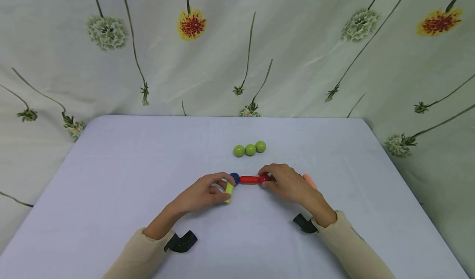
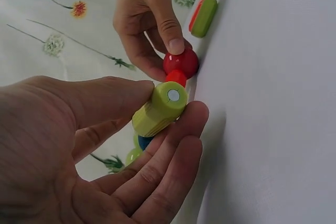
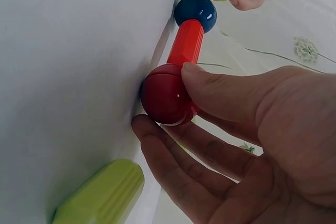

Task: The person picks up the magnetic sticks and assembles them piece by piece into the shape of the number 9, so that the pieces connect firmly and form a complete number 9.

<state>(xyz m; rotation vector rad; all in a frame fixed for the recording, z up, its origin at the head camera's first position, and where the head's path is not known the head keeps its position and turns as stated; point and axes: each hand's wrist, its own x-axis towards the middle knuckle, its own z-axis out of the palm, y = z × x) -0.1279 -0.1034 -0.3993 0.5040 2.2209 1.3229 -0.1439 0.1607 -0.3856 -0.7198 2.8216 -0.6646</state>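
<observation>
My left hand (image 1: 208, 191) pinches a yellow-green ridged stick (image 1: 229, 192) between thumb and fingers; a pale round disc shows in its end in the left wrist view. The stick's far end is right by a glossy blue ball (image 1: 234, 178). From that ball a red stick (image 1: 249, 180) runs to a dark red ball (image 3: 165, 94), the three lined up end to end on the table. Thumb and fingers of my right hand (image 1: 291, 184) grip the dark red ball. The right wrist view shows the red stick (image 3: 186, 43) meeting both balls.
Three green balls (image 1: 250, 150) sit in a row farther back on the white-covered table (image 1: 167, 147). An orange stick (image 1: 309, 181) lies just right of my right hand, with a green stick (image 3: 102, 195) nearby. A flowered cloth (image 1: 222, 64) hangs behind.
</observation>
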